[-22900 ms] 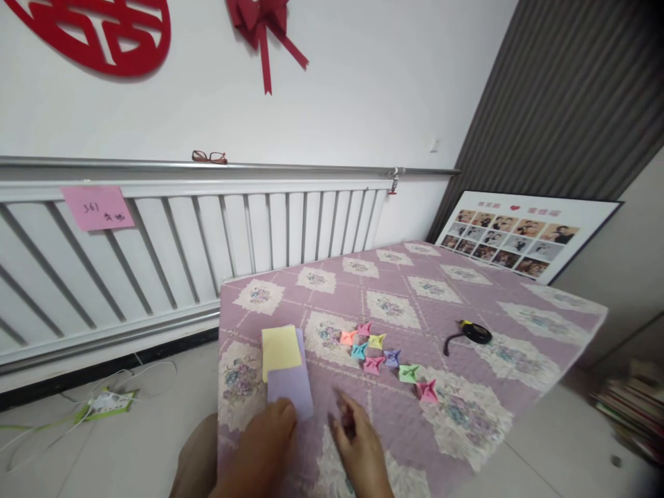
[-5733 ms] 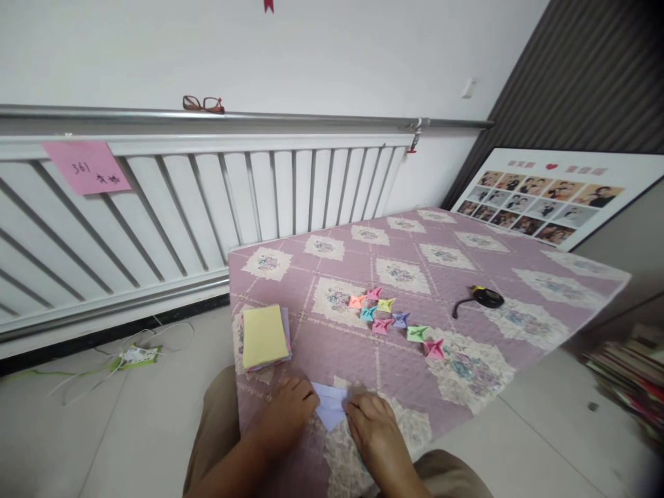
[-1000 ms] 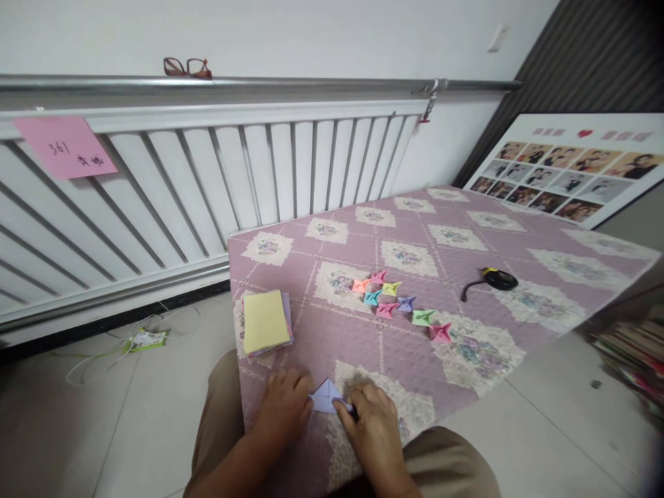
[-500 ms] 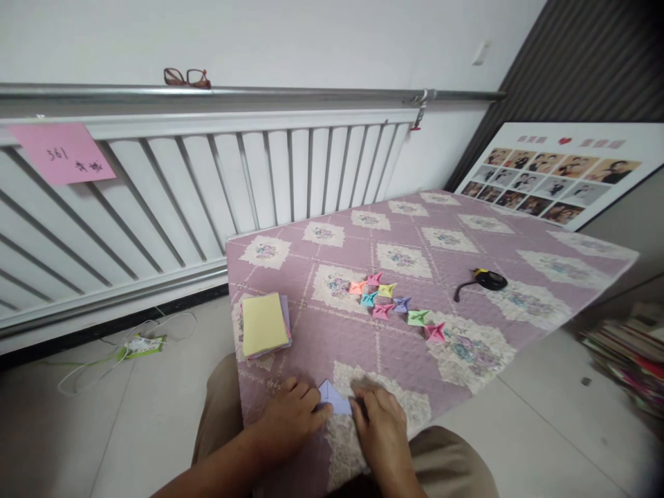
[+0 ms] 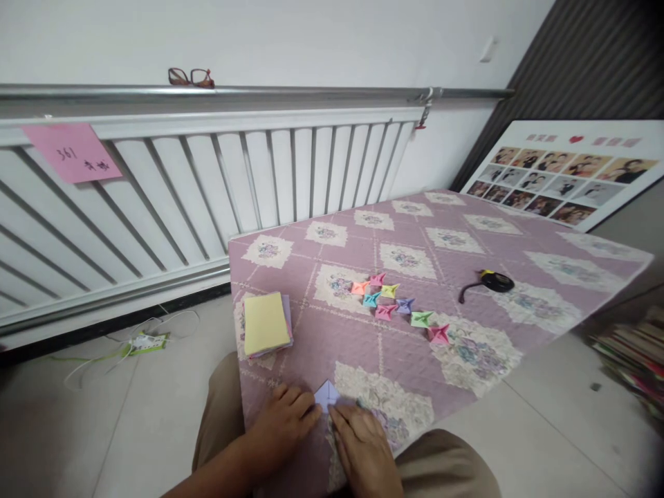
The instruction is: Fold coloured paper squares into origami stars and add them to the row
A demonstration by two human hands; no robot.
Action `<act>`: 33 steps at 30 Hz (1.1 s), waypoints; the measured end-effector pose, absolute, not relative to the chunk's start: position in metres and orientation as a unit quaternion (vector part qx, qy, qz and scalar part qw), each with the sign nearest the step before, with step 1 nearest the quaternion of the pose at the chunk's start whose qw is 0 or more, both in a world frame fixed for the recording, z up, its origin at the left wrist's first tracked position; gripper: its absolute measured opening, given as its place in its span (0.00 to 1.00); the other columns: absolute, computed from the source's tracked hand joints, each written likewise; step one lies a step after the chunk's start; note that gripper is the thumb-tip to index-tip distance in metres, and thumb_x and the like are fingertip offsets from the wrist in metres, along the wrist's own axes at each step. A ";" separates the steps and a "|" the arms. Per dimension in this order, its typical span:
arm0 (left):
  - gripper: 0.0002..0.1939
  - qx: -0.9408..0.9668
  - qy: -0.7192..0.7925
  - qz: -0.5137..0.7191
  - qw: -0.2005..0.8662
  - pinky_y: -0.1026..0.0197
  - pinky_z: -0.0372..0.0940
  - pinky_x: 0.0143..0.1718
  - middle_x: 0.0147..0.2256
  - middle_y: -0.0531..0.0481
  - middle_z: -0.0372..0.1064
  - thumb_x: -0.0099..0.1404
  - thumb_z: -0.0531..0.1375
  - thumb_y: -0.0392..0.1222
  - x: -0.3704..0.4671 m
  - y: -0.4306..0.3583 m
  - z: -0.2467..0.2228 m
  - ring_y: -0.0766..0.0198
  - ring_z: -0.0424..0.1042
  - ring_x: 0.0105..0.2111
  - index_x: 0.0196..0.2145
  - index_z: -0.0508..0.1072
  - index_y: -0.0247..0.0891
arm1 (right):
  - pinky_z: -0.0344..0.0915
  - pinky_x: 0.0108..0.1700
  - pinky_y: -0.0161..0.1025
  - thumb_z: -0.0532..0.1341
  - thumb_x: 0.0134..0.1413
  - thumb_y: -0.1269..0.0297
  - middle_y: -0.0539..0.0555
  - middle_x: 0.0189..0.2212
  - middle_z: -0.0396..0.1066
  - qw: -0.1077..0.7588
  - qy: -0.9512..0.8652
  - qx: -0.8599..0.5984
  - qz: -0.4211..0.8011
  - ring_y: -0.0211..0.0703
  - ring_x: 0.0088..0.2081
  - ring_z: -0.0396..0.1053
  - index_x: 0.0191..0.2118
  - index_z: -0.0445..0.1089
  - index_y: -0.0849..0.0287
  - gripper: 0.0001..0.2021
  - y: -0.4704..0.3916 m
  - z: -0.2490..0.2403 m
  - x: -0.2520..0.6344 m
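Note:
A small lavender sheet of paper [image 5: 326, 396], folded to a point at the top, lies on the tablecloth in front of me. At its left edge, my left hand [image 5: 286, 420] has curled fingers, with the thumb and fingertips holding the paper. My right hand [image 5: 363, 439] lies over the paper's right part, fingers stretched out and flat, covering that side. Beyond my hands sit several small folded paper pieces [image 5: 384, 312] in pink, orange, yellow, teal, blue and green. Left of them rests a stack of paper sheets [image 5: 265, 324] with a yellow one on top.
A black and yellow tape measure [image 5: 496, 281] lies on the floral tablecloth [image 5: 357, 252]. Behind stands a white radiator [image 5: 280, 173] with glasses [image 5: 191, 77] on the pipe above. A photo board [image 5: 563, 173] leans at the right. A power strip [image 5: 148, 342] is on the floor.
My right hand has moved left onto the paper and flattened out, covering its right corner. My left hand stays at the left edge. The view has shifted slightly.

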State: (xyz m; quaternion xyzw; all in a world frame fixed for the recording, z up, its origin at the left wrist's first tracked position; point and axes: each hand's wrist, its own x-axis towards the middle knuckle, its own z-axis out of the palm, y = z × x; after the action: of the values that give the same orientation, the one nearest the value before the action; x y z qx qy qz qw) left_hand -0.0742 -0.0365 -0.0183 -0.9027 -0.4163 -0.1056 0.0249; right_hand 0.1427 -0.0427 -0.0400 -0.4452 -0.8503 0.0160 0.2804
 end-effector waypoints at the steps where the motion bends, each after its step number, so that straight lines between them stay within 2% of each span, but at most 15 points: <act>1: 0.11 -0.899 -0.422 -0.110 0.026 0.55 0.55 0.46 0.45 0.49 0.69 0.73 0.54 0.41 -0.077 -0.039 -0.020 0.59 0.65 0.44 0.52 0.68 0.42 | 0.65 0.46 0.45 0.53 0.61 0.73 0.52 0.42 0.76 0.275 -0.851 -0.448 0.021 0.47 0.43 0.72 0.52 0.69 0.51 0.17 -0.043 -0.039 0.143; 7: 0.11 -0.868 -0.476 -0.135 0.030 0.55 0.57 0.48 0.47 0.50 0.72 0.71 0.56 0.37 -0.088 -0.052 -0.032 0.58 0.66 0.46 0.50 0.70 0.41 | 0.65 0.43 0.44 0.61 0.55 0.74 0.52 0.41 0.76 0.248 -0.854 -0.456 0.031 0.48 0.41 0.71 0.50 0.70 0.50 0.18 -0.042 -0.029 0.141; 10: 0.07 -0.846 -0.518 -0.123 -0.015 0.55 0.58 0.47 0.44 0.51 0.72 0.69 0.57 0.35 -0.084 -0.050 -0.027 0.58 0.67 0.45 0.44 0.73 0.41 | 0.65 0.42 0.43 0.64 0.53 0.73 0.51 0.40 0.75 0.242 -0.849 -0.467 0.055 0.47 0.40 0.71 0.47 0.72 0.49 0.16 -0.037 -0.025 0.138; 13: 0.03 -0.822 -0.559 -0.086 -0.068 0.54 0.60 0.47 0.41 0.50 0.72 0.67 0.60 0.39 -0.076 -0.043 -0.015 0.56 0.67 0.43 0.37 0.73 0.41 | 0.65 0.41 0.42 0.68 0.48 0.73 0.50 0.37 0.75 0.223 -0.845 -0.479 0.085 0.47 0.39 0.71 0.43 0.74 0.49 0.16 -0.028 -0.019 0.136; 16: 0.06 -0.821 -0.561 -0.054 -0.090 0.53 0.61 0.45 0.42 0.50 0.71 0.65 0.62 0.44 -0.070 -0.032 -0.004 0.55 0.67 0.43 0.39 0.73 0.41 | 0.64 0.40 0.41 0.70 0.46 0.74 0.49 0.34 0.74 0.200 -0.847 -0.481 0.108 0.47 0.38 0.71 0.39 0.74 0.49 0.15 -0.018 -0.012 0.135; 22: 0.06 -0.858 -0.507 -0.003 -0.083 0.54 0.60 0.44 0.40 0.49 0.70 0.68 0.59 0.44 -0.075 -0.017 -0.001 0.57 0.67 0.42 0.39 0.72 0.40 | 0.64 0.38 0.37 0.69 0.47 0.74 0.49 0.31 0.72 0.173 -0.877 -0.432 0.119 0.44 0.36 0.70 0.31 0.72 0.53 0.09 -0.001 -0.002 0.136; 28: 0.08 -0.862 -0.501 -0.001 -0.074 0.55 0.60 0.44 0.40 0.49 0.69 0.69 0.58 0.46 -0.076 -0.017 0.005 0.57 0.67 0.42 0.41 0.72 0.40 | 0.65 0.40 0.38 0.68 0.51 0.72 0.50 0.31 0.72 0.174 -0.890 -0.409 0.102 0.44 0.36 0.70 0.32 0.72 0.55 0.06 0.002 -0.009 0.137; 33: 0.06 -0.875 -0.480 -0.051 -0.041 0.54 0.59 0.44 0.43 0.49 0.68 0.69 0.58 0.44 -0.072 -0.020 0.002 0.57 0.65 0.44 0.41 0.71 0.40 | 0.66 0.41 0.40 0.66 0.53 0.72 0.52 0.31 0.72 0.181 -0.891 -0.406 0.092 0.46 0.37 0.70 0.31 0.72 0.57 0.04 0.002 -0.013 0.138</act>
State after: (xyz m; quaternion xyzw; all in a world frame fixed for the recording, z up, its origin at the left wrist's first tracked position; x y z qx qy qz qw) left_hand -0.0720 -0.0202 0.0021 -0.8747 -0.4802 -0.0512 -0.0405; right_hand 0.1375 0.0017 -0.0128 -0.4055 -0.8912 0.0916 0.1813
